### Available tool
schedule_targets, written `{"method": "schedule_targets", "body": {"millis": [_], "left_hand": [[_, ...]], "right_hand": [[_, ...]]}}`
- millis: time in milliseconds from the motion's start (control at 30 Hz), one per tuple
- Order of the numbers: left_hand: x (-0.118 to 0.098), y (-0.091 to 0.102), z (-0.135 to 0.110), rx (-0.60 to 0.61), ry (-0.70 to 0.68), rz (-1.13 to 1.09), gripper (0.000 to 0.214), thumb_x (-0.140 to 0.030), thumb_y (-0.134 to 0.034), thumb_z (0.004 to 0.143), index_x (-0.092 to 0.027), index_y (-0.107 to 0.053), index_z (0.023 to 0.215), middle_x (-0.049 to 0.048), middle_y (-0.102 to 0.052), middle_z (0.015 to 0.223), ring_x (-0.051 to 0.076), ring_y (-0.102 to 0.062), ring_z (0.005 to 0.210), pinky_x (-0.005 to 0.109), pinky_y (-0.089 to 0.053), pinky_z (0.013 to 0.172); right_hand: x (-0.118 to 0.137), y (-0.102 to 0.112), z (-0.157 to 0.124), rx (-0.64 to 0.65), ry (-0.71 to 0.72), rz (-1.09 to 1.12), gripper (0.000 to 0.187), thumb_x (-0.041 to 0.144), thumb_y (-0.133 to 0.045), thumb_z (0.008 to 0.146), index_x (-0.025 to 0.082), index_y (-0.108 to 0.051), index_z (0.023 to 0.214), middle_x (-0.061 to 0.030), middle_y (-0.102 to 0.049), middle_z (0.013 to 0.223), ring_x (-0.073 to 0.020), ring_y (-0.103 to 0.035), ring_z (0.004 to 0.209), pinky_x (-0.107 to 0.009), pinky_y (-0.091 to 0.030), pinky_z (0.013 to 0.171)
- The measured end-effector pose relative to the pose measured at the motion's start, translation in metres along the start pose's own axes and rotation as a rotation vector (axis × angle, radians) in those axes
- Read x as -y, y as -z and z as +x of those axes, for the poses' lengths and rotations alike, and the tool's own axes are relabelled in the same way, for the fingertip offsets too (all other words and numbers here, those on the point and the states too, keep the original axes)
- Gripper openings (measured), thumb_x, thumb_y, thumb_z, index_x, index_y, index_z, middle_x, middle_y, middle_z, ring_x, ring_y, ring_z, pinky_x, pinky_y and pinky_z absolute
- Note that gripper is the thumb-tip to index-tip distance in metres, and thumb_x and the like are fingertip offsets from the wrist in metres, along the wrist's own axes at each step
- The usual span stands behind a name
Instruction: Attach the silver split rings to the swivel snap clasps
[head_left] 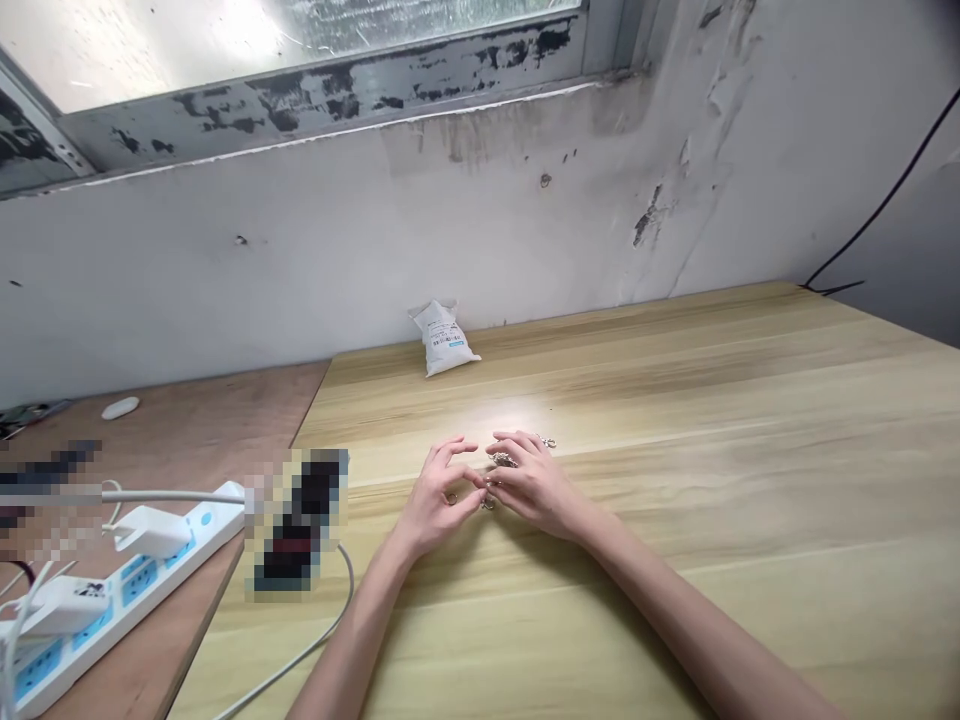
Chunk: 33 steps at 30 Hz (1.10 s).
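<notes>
Both of my hands meet over the middle of a light wooden table [675, 420]. My left hand [439, 500] pinches thumb and fingers together on small silver metal pieces, with its other fingers curled up. My right hand [529, 480] curls over a little heap of silver metal rings and clasps [504, 460], its fingertips touching the left hand's. A few more of these pieces [546, 441] lie just beyond the right hand's fingers. The parts are too small to name exactly.
A small white sachet [444, 338] leans near the wall at the back. On the darker table to the left lie a white power strip [112, 590] with plugs and cables, a blurred-out object [300, 520] and a small white oval thing [120, 407]. A black cable [885, 200] runs down the right wall.
</notes>
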<state>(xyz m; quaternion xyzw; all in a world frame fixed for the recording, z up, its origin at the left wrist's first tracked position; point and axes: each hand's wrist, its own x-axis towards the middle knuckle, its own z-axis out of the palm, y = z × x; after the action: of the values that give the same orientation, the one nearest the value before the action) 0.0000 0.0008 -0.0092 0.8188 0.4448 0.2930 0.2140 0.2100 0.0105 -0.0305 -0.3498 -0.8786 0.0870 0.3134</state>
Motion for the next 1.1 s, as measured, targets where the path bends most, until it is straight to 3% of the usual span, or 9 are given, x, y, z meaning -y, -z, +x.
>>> {"method": "schedule_targets", "body": {"millis": [267, 400, 667, 1100], "left_hand": [[-0.003, -0.003, -0.005, -0.031, -0.003, -0.03, 0.008, -0.025, -0.06, 0.089, -0.024, -0.068, 0.089, 0.0052, -0.058, 0.129, 0.025, -0.04, 0.136, 0.048, -0.039, 0.112], [0.002, -0.002, -0.006, -0.087, 0.065, -0.038, 0.012, -0.025, -0.058, 0.091, -0.026, -0.069, 0.093, 0.0052, -0.058, 0.129, 0.025, -0.04, 0.135, 0.049, -0.038, 0.112], [0.011, -0.007, -0.009, -0.05, 0.105, -0.178, 0.013, -0.029, -0.061, 0.09, -0.028, -0.073, 0.095, 0.0062, -0.058, 0.129, 0.027, -0.043, 0.133, 0.051, -0.039, 0.11], [0.003, -0.011, -0.009, -0.065, 0.134, -0.256, 0.011, -0.03, -0.061, 0.09, -0.027, -0.072, 0.091, 0.0067, -0.059, 0.128, 0.024, -0.044, 0.133, 0.048, -0.039, 0.11]], "right_hand": [[0.007, 0.009, 0.002, 0.04, -0.006, 0.027, 0.018, 0.025, -0.048, 0.098, 0.023, -0.065, 0.092, -0.0075, -0.062, 0.116, -0.0241, -0.048, 0.124, -0.045, -0.036, 0.105], [0.006, 0.007, 0.002, 0.036, 0.003, 0.005, 0.017, 0.026, -0.047, 0.099, 0.023, -0.064, 0.098, -0.0076, -0.063, 0.115, -0.0233, -0.05, 0.122, -0.045, -0.035, 0.105], [0.009, 0.001, 0.0, 0.037, 0.03, 0.01, 0.015, 0.021, -0.046, 0.098, 0.021, -0.061, 0.097, -0.008, -0.063, 0.112, -0.0237, -0.051, 0.119, -0.047, -0.036, 0.105], [0.009, 0.011, 0.002, 0.055, 0.019, 0.038, 0.016, 0.02, -0.043, 0.099, 0.021, -0.059, 0.096, -0.0067, -0.062, 0.111, -0.021, -0.051, 0.115, -0.044, -0.034, 0.104]]}}
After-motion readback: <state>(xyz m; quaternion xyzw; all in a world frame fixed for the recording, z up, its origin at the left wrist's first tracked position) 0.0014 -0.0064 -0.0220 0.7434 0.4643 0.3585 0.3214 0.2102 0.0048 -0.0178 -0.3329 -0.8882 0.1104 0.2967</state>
